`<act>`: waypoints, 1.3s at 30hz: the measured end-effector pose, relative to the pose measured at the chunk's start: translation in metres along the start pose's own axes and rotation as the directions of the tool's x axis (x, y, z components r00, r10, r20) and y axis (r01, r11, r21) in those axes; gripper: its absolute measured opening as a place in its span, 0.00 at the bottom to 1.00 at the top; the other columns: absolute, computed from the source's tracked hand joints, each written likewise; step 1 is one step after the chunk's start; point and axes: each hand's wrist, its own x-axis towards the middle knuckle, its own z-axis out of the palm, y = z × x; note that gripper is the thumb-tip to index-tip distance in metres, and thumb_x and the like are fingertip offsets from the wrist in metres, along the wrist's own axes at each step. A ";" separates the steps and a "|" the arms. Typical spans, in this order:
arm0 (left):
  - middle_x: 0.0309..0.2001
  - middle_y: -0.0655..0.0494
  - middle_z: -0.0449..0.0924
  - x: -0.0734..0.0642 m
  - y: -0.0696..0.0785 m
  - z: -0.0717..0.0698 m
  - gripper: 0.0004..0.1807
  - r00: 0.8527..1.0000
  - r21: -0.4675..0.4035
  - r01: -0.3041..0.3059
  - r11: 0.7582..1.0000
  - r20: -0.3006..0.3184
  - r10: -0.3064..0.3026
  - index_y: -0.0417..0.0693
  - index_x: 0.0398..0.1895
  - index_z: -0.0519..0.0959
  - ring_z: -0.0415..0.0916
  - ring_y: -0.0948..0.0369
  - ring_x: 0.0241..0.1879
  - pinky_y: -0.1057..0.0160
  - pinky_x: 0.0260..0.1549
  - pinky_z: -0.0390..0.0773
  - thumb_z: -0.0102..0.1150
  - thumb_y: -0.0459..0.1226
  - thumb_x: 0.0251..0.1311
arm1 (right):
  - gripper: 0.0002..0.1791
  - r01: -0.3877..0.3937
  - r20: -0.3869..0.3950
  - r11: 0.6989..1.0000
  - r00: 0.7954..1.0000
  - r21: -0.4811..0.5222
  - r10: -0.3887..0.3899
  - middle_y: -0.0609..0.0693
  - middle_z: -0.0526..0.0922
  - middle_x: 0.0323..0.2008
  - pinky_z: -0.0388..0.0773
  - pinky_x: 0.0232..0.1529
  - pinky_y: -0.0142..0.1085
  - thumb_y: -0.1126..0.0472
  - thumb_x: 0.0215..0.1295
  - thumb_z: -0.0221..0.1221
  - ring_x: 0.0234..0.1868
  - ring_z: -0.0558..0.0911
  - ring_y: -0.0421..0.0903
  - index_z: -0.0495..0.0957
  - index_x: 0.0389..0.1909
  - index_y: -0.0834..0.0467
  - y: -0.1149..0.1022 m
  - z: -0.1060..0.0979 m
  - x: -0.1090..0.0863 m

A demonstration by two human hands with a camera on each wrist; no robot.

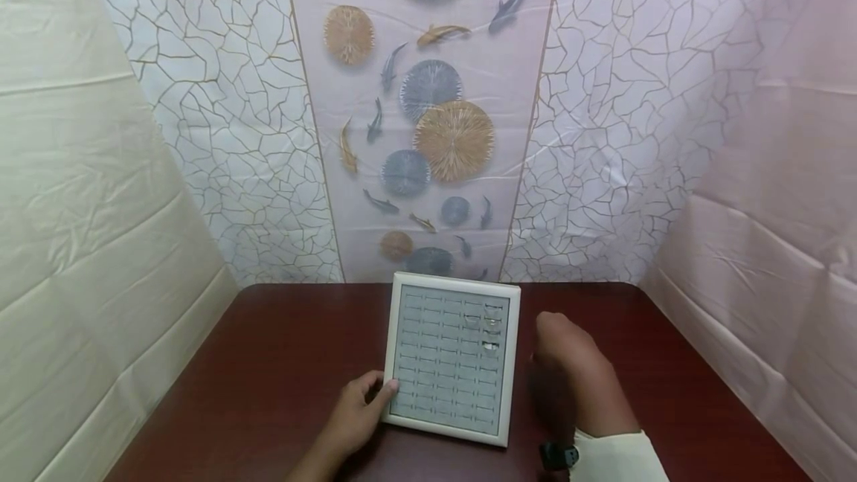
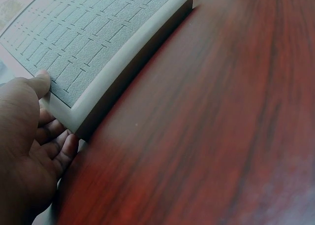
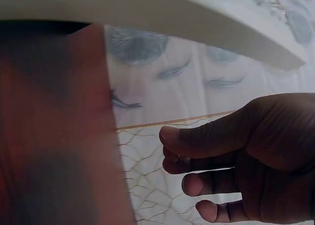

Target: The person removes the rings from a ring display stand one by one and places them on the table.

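Note:
A ring display tray [image 1: 455, 285] with a white frame and a grey slotted pad stands tilted up over the table. My left hand [image 1: 358, 411] grips its lower left edge, thumb on top and the other fingers curled at the side and beneath. Several rings [image 1: 491, 346] sit in slots at the pad's upper right; the other slots in view hold no rings. To the right of the tray, apart from it, is my right hand [image 3: 275, 156]. Its thumb and index finger pinch a tiny shiny thing, seemingly a ring [image 3: 176, 157], mostly hidden by the fingertips.
The dark red wooden table [image 1: 301, 341] lies under both hands. Behind it hangs a patterned cloth [image 1: 428, 125], with pale cloth walls [image 1: 756, 244] on both sides. A black watch [image 1: 559, 456] is at the right wrist, by a white sleeve [image 1: 616, 458].

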 end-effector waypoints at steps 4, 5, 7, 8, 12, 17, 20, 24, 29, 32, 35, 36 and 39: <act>0.40 0.58 0.84 0.001 0.001 0.000 0.26 1.000 0.004 0.003 1.000 -0.004 -0.003 0.50 0.51 0.80 0.78 0.66 0.38 0.68 0.38 0.76 0.53 0.59 0.66 | 0.10 -0.008 0.016 1.000 1.000 -0.007 0.008 0.54 0.78 0.26 0.70 0.26 0.41 0.69 0.52 0.66 0.26 0.75 0.49 0.77 0.35 0.62 0.002 0.007 0.003; 0.40 0.58 0.84 0.002 0.001 0.000 0.26 1.000 0.007 0.004 1.000 -0.005 -0.004 0.50 0.51 0.80 0.78 0.66 0.38 0.68 0.38 0.76 0.54 0.59 0.66 | 0.10 -0.005 0.012 1.000 1.000 -0.011 0.005 0.54 0.78 0.26 0.70 0.26 0.41 0.69 0.51 0.66 0.26 0.75 0.50 0.77 0.35 0.62 0.002 0.008 0.004; 0.40 0.57 0.84 0.003 0.002 0.000 0.25 1.000 0.008 -0.001 1.000 -0.006 0.001 0.49 0.51 0.80 0.78 0.66 0.38 0.68 0.38 0.76 0.54 0.59 0.67 | 0.10 -0.003 0.008 1.000 1.000 -0.019 0.003 0.54 0.78 0.26 0.70 0.25 0.41 0.68 0.51 0.66 0.25 0.75 0.49 0.77 0.34 0.62 0.002 0.012 0.005; 0.40 0.57 0.84 0.003 0.003 0.000 0.26 1.000 0.008 -0.005 1.000 -0.007 0.005 0.48 0.51 0.80 0.78 0.65 0.38 0.68 0.38 0.76 0.54 0.58 0.67 | 0.10 -0.001 0.007 1.000 1.000 -0.023 0.002 0.54 0.78 0.25 0.70 0.25 0.41 0.68 0.51 0.67 0.25 0.75 0.49 0.77 0.33 0.61 0.002 0.012 0.006; 0.40 0.56 0.84 0.004 0.004 -0.001 0.26 1.000 0.004 -0.011 1.000 -0.004 0.012 0.47 0.51 0.80 0.78 0.65 0.38 0.68 0.37 0.76 0.54 0.58 0.67 | 0.09 -0.002 0.020 1.000 1.000 -0.031 0.002 0.53 0.78 0.26 0.70 0.25 0.41 0.66 0.52 0.67 0.25 0.76 0.49 0.78 0.33 0.61 0.000 0.016 0.005; 0.40 0.56 0.85 0.004 0.003 -0.002 0.25 1.000 -0.004 -0.014 1.000 -0.009 0.014 0.46 0.51 0.80 0.78 0.65 0.37 0.69 0.36 0.76 0.54 0.57 0.67 | 0.06 -0.019 -0.004 1.000 1.000 0.025 0.019 0.53 0.76 0.24 0.69 0.24 0.39 0.65 0.55 0.65 0.24 0.74 0.49 0.76 0.31 0.59 0.000 0.022 -0.004; 0.40 0.56 0.85 0.004 0.002 -0.002 0.26 1.000 -0.005 -0.011 1.000 -0.007 0.011 0.46 0.51 0.80 0.78 0.65 0.37 0.68 0.36 0.76 0.54 0.58 0.67 | 0.07 -0.021 -0.013 0.999 1.000 0.029 0.021 0.54 0.74 0.24 0.69 0.24 0.40 0.63 0.57 0.63 0.24 0.72 0.49 0.74 0.31 0.58 0.001 0.027 -0.006; 0.39 0.56 0.85 0.003 0.001 -0.003 0.26 1.000 -0.005 -0.003 1.000 -0.002 0.003 0.47 0.51 0.80 0.78 0.65 0.37 0.68 0.36 0.76 0.54 0.58 0.67 | 0.07 0.014 0.016 0.999 1.000 -0.032 -0.013 0.53 0.76 0.25 0.70 0.25 0.41 0.63 0.56 0.65 0.24 0.73 0.49 0.75 0.31 0.58 0.003 0.029 0.002; 0.39 0.57 0.85 0.002 0.001 -0.003 0.26 1.000 0.006 -0.011 1.000 -0.007 0.011 0.47 0.50 0.81 0.78 0.65 0.37 0.68 0.37 0.76 0.54 0.58 0.67 | 0.08 0.029 0.033 0.998 0.999 -0.051 -0.027 0.54 0.76 0.24 0.70 0.23 0.42 0.65 0.52 0.66 0.23 0.73 0.50 0.75 0.26 0.59 0.005 0.032 0.011; 0.39 0.58 0.85 0.001 0.000 -0.003 0.26 1.000 0.016 -0.009 1.000 -0.004 0.009 0.48 0.50 0.81 0.78 0.66 0.38 0.68 0.37 0.76 0.53 0.59 0.67 | 0.07 0.022 0.043 0.998 0.999 -0.057 -0.020 0.54 0.77 0.24 0.71 0.24 0.42 0.67 0.51 0.66 0.24 0.74 0.50 0.76 0.26 0.59 0.006 0.035 0.014; 0.40 0.59 0.85 0.001 -0.001 -0.001 0.26 1.000 0.014 0.002 1.000 0.003 -0.002 0.50 0.51 0.80 0.78 0.66 0.38 0.68 0.38 0.76 0.53 0.60 0.67 | 0.07 0.004 0.061 0.997 0.998 -0.074 0.000 0.54 0.78 0.26 0.72 0.25 0.43 0.67 0.51 0.67 0.25 0.74 0.51 0.77 0.27 0.59 0.005 0.038 0.016; 0.40 0.60 0.85 0.001 -0.002 -0.001 0.26 1.000 0.012 0.005 1.000 0.004 -0.005 0.50 0.51 0.80 0.78 0.66 0.38 0.68 0.38 0.76 0.53 0.60 0.66 | 0.07 0.004 0.062 0.996 0.998 -0.086 0.002 0.54 0.78 0.26 0.72 0.25 0.44 0.67 0.50 0.67 0.25 0.74 0.51 0.77 0.27 0.59 0.005 0.039 0.017; 0.39 0.60 0.85 0.001 -0.001 0.000 0.27 1.000 0.014 0.003 1.000 0.001 -0.003 0.50 0.51 0.80 0.78 0.66 0.38 0.68 0.38 0.76 0.53 0.60 0.66 | 0.08 0.004 0.061 0.994 0.998 -0.108 0.003 0.54 0.77 0.25 0.71 0.24 0.44 0.67 0.49 0.68 0.25 0.74 0.51 0.76 0.25 0.59 0.004 0.040 0.017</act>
